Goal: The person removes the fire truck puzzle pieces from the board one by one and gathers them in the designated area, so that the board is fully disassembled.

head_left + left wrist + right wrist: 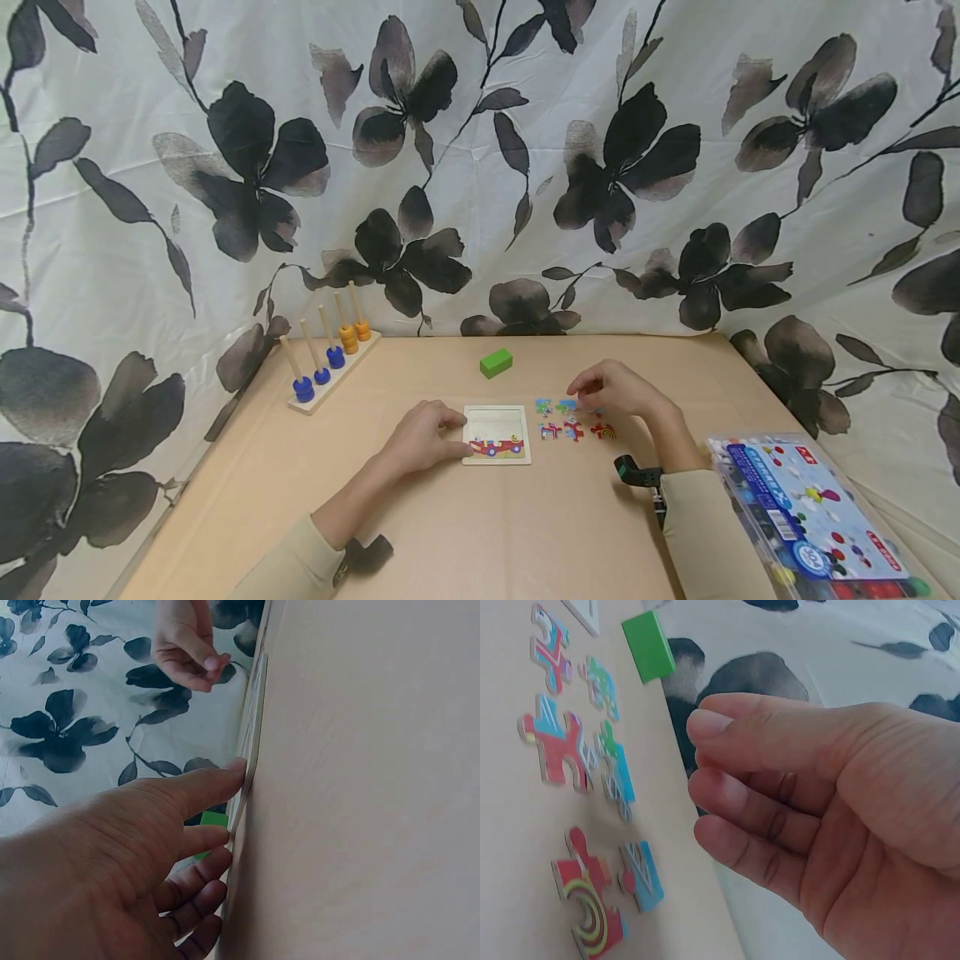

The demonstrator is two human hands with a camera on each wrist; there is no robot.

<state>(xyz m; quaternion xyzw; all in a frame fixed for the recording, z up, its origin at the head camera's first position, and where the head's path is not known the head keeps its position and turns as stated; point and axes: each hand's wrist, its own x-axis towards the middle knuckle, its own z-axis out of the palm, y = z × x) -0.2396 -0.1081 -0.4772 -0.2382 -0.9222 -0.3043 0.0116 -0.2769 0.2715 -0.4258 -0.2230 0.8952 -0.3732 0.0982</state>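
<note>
A small square wooden puzzle tray (497, 407) lies on the table, with a row of joined pieces showing a red vehicle (497, 447) along its near side. My left hand (425, 435) is at its left edge; in the left wrist view, the thumb and index finger (206, 838) touch the tray's rim with nothing lifted. To the right lie several loose jigsaw pieces (573, 430), among them a red one with a rainbow arc (591, 906). Over the far pieces hovers my right hand (621, 389), fingers loosely bent, thumb close to the index finger, no piece visible between them.
Beyond the tray sits a green block (496, 363). A wooden peg counter with blue and orange beads (335, 369) stands at the far left. On the right, a clear case of coloured balls (817, 517) lies near my right sleeve. Behind the table hangs a flowered curtain (480, 167).
</note>
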